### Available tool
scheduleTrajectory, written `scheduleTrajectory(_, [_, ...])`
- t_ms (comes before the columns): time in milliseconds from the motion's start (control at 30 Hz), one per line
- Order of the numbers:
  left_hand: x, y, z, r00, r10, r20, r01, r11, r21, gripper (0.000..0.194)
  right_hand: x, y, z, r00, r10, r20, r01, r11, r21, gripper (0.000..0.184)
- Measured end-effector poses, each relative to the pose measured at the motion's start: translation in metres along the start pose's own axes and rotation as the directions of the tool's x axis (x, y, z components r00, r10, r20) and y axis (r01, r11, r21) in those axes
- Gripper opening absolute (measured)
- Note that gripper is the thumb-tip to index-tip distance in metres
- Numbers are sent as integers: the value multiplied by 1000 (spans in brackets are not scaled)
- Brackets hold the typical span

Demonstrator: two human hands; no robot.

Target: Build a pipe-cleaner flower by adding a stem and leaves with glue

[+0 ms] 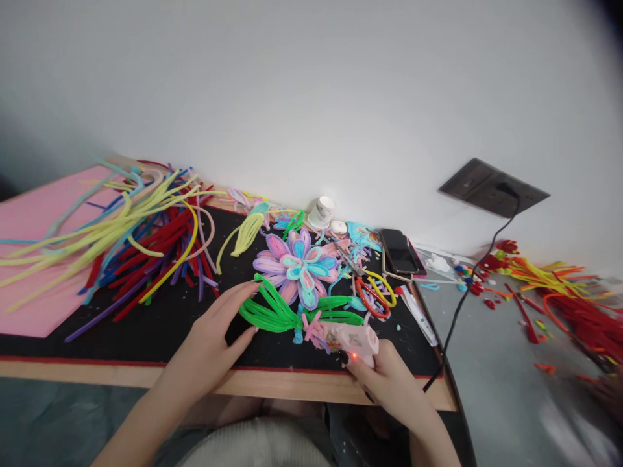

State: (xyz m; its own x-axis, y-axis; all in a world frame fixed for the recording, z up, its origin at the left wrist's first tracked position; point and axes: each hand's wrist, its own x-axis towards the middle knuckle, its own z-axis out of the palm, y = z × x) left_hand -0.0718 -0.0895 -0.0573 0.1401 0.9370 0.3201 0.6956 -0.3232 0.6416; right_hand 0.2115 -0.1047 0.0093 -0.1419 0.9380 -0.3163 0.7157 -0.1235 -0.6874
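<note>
My right hand [384, 376] grips a pink hot glue gun [348, 337], its nozzle pointing left at the knot of a green pipe-cleaner leaf bundle [277, 312]. A small red light glows on the gun. My left hand [217, 331] lies with fingers spread, fingertips touching the left end of the green loops. Just beyond them sits a pipe-cleaner flower [296, 264] in purple, pink and blue. Everything rests on a black mat [160, 324] on a wooden board.
A heap of loose pipe cleaners [131, 240] and pink sheet [34, 259] lie left. Two phones [402, 253], a small cup [322, 211] and orange and yellow loops [374, 295] sit behind. The gun's black cord [462, 298] runs to a wall socket [494, 188]. Red pipe cleaners [579, 311] lie right.
</note>
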Motion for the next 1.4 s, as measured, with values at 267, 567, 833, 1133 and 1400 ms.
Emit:
scheduleTrajectory(267, [0, 0, 0, 1000, 1, 9, -1, 1000, 8, 49, 6, 13, 4, 997, 75, 30, -78, 992, 102, 26])
scheduleTrajectory(567, [1, 1, 0, 1000, 13, -9, -13, 1000, 11, 47, 15, 19, 9, 994, 67, 86, -87, 965, 248, 27])
scheduleTrajectory(833, [-1, 0, 0, 1000, 21, -22, -21, 1000, 4, 48, 16, 22, 10, 998, 38, 48, -50, 962, 270, 29])
scheduleTrajectory(1133, [0, 1, 1, 1000, 11, -24, -11, 1000, 4, 48, 17, 21, 11, 999, 37, 25, -40, 990, 133, 28])
scheduleTrajectory(1400, [1, 1, -1, 998, 49, -34, -49, 999, 8, 49, 15, 21, 11, 998, 48, 44, -54, 987, 148, 26])
